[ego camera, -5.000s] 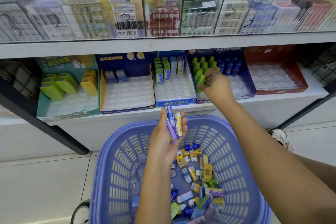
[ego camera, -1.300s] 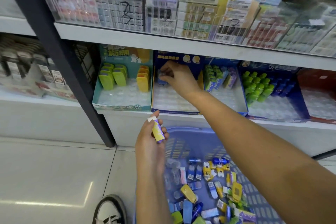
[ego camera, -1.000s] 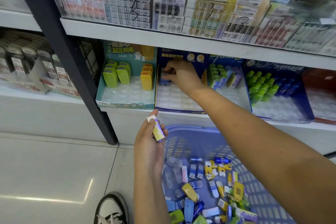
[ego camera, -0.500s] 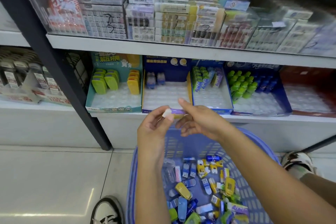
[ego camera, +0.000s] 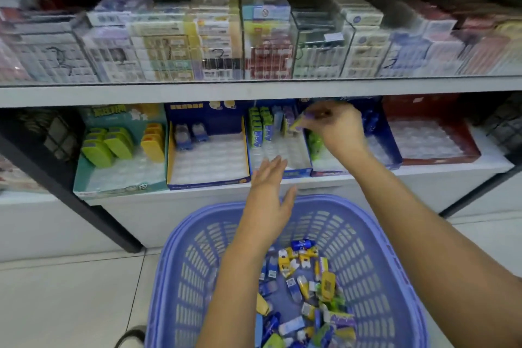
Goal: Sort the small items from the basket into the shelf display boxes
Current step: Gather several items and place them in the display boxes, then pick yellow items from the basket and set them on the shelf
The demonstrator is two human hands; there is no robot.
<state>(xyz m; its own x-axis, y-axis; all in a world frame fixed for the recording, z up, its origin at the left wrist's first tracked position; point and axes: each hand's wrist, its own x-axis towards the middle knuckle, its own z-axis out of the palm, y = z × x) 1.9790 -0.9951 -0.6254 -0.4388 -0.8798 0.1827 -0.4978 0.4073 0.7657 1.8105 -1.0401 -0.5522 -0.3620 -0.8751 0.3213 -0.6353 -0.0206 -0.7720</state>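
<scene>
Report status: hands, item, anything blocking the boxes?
Left hand open, empty, above the basket. Right hand holds a yellow-purple item at the third display box. Nothing blocking; free slots show.

Lower white shelf (ego camera: 282, 182): five display boxes in row, touching or nearly. Left to right: teal box (ego camera: 121, 188), navy/yellow box (ego camera: 207, 178), blue box (ego camera: 278, 158), dark blue box (ego camera: 381, 150), red box (ego camera: 432, 147). Upper shelf (ego camera: 254, 90): clear cases of stacked packs. Floor (ego camera: 70, 291): purple basket (ego camera: 180, 277) near, centre.
</scene>
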